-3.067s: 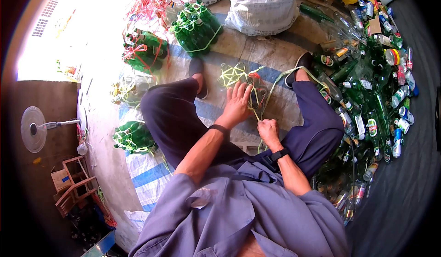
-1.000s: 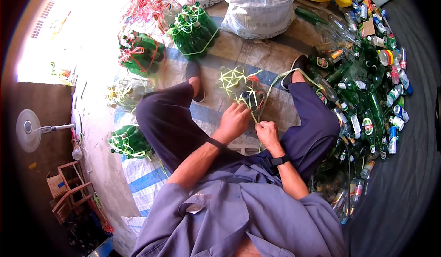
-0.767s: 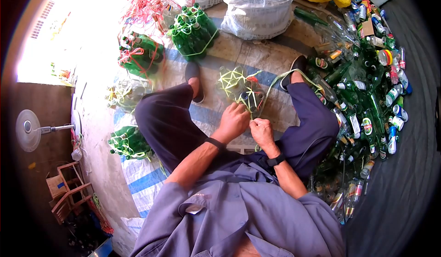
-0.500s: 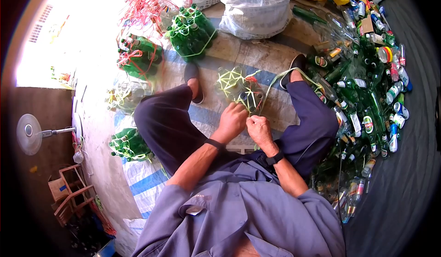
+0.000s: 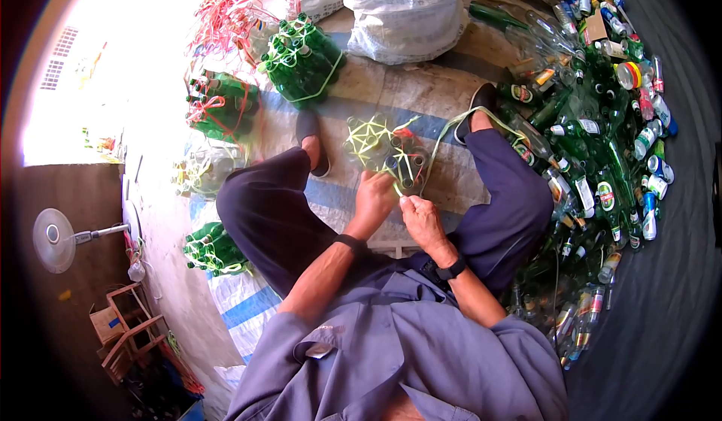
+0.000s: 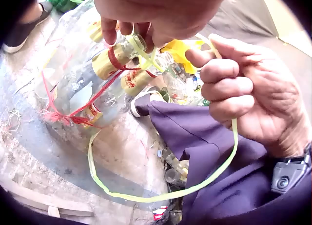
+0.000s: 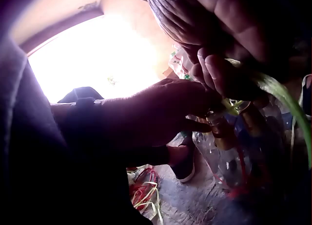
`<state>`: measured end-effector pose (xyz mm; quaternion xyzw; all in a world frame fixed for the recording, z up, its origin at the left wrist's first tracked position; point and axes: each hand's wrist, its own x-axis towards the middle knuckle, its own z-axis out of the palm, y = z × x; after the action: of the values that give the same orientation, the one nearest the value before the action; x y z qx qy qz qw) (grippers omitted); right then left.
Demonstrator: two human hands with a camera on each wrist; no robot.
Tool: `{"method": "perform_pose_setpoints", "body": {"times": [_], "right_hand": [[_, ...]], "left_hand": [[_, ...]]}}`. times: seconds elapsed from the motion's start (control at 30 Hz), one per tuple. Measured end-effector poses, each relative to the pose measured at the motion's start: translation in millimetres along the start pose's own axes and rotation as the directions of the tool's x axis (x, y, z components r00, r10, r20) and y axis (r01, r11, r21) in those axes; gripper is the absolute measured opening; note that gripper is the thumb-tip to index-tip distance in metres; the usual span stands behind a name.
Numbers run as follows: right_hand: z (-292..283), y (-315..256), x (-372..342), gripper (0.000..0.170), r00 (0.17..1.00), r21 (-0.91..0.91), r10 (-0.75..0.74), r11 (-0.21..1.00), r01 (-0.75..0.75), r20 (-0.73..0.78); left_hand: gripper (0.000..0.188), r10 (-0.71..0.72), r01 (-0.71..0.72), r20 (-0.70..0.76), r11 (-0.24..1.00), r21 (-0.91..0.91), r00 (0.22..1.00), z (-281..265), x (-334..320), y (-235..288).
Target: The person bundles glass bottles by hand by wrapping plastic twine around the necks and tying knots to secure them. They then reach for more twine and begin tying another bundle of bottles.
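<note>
1. The bottles [image 5: 407, 167] stand bundled on the striped sheet [image 5: 391, 83] between the person's feet, just beyond both hands; twine [image 5: 399, 189] crosses their tops and red string [image 6: 100, 94] rings them.
2. The left hand [image 5: 374, 201] is at their near edge, its grip closed, fingers curled round one bottle's neck beside the twine.
3. The right hand [image 5: 424, 222], just beside it and apart from the bottles, has its grip closed round the twine, which loops down below it.
4. More twine crosses the right shoe [image 5: 485, 95].
5. Farther out lie green bottles [image 5: 304, 64], a white sack [image 5: 406, 30] and, rightward, a mixed pile [image 5: 602, 139].
</note>
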<state>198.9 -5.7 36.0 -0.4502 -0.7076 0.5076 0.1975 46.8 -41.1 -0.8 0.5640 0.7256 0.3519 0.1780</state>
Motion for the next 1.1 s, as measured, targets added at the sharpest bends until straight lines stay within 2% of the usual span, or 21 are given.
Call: {"method": "perform_pose_setpoints", "body": {"times": [0.07,0.1,0.17,0.23,0.3,0.33,0.37,0.43,0.5,0.57,0.6,0.7,0.73,0.77,0.87,0.9,0.97,1.1], "right_hand": [[-1.0,18.5,4.3,0.03,0.994,0.03,0.105,0.994,-0.105,-0.001],[-6.9,15.8,7.0,0.03,0.994,0.032,0.105,0.994,-0.105,-0.003],[-20.3,10.8,15.4,0.025,0.982,-0.132,0.139,0.979,-0.156,-0.125],[-33.4,5.8,32.3,0.028,0.977,-0.172,0.196,0.963,-0.208,-0.084],[-33.1,19.6,51.2,0.04,0.982,-0.354,-0.048,0.935,-0.02,-0.181],[-32.6,24.0,63.8,0.048,0.988,-0.343,-0.027,0.939,-0.028,-0.155],[-31.0,30.0,76.1,0.048,0.988,-0.341,-0.027,0.94,-0.027,-0.153],[-24.5,44.4,99.2,0.05,0.99,-0.3,-0.124,0.949,0.1,-0.065],[-21.6,45.9,112.6,0.053,0.996,-0.237,-0.087,0.968,0.078,-0.027],[-27.9,32.6,121.6,0.052,0.958,-0.121,0.023,0.993,0.012,0.286],[-22.4,34.7,123.5,0.05,0.979,-0.201,-0.025,0.977,0.066,0.202],[-23.4,37.4,126.3,0.043,0.958,-0.144,-0.025,0.987,0.069,0.286],[-19.6,46.7,128.3,0.035,0.962,-0.171,-0.128,0.97,0.172,0.24],[-14.3,57.4,130.3,0.035,0.961,-0.171,-0.127,0.97,0.172,0.245],[-9.8,57.3,127.8,0.029,0.987,-0.264,-0.113,0.954,0.141,0.117],[-11.3,56.6,130.0,0.029,0.986,-0.265,-0.113,0.954,0.142,0.122],[-13.5,54.1,136.3,0.028,0.975,-0.426,0.034,0.902,0.064,0.219],[-15.9,49.7,140.8,0.025,0.964,-0.421,0.001,0.9,0.114,0.265]], "left_hand": [[0.02,-0.005,0.005,-0.001,0.999,-0.047,1.0,0.6,-1.3,-3.7],[0.021,-0.026,0.026,0.013,0.998,-0.059,1.0,0.4,-1.3,-3.8],[0.022,-0.046,0.047,0.028,0.997,-0.068,0.999,-0.3,-1.4,-4.2],[0.021,-0.034,0.037,0.058,0.998,-0.055,0.998,-4.0,0.1,-0.1],[0.022,-0.01,0.015,0.064,0.997,-0.072,0.998,-6.3,0.3,0.9],[0.022,0.014,-0.008,0.065,0.996,-0.089,0.998,-6.2,0.2,-0.1],[0.022,0.012,-0.007,0.065,0.996,-0.088,0.998,-6.1,0.0,-1.3],[0.022,0.003,0.003,0.088,0.998,-0.07,0.996,-5.5,-0.2,-6.6],[0.022,-0.036,0.042,0.098,0.997,-0.061,0.995,-4.8,-0.5,-7.1],[0.021,-0.078,0.084,0.111,0.995,-0.053,0.991,-2.5,-1.5,-8.2],[0.021,-0.097,0.104,0.101,0.992,-0.068,0.99,-0.8,-1.0,-8.2],[0.02,-0.098,0.108,0.097,0.989,-0.099,0.99,-2.3,0.0,-6.6],[0.02,-0.073,0.084,0.101,0.99,-0.11,0.992,-4.5,1.7,-5.0],[0.02,-0.079,0.09,0.1,0.99,-0.11,0.992,-4.8,2.3,-5.1],[0.02,-0.118,0.126,0.071,0.984,-0.127,0.99,-2.4,0.6,-3.8],[0.02,-0.124,0.131,0.061,0.984,-0.125,0.99,-2.2,0.8,-2.8],[0.02,-0.135,0.14,0.049,0.983,-0.122,0.99,-2.7,-0.1,-2.1],[0.02,-0.179,0.187,0.072,0.975,-0.121,0.981,-5.0,0.5,-1.4]]}}
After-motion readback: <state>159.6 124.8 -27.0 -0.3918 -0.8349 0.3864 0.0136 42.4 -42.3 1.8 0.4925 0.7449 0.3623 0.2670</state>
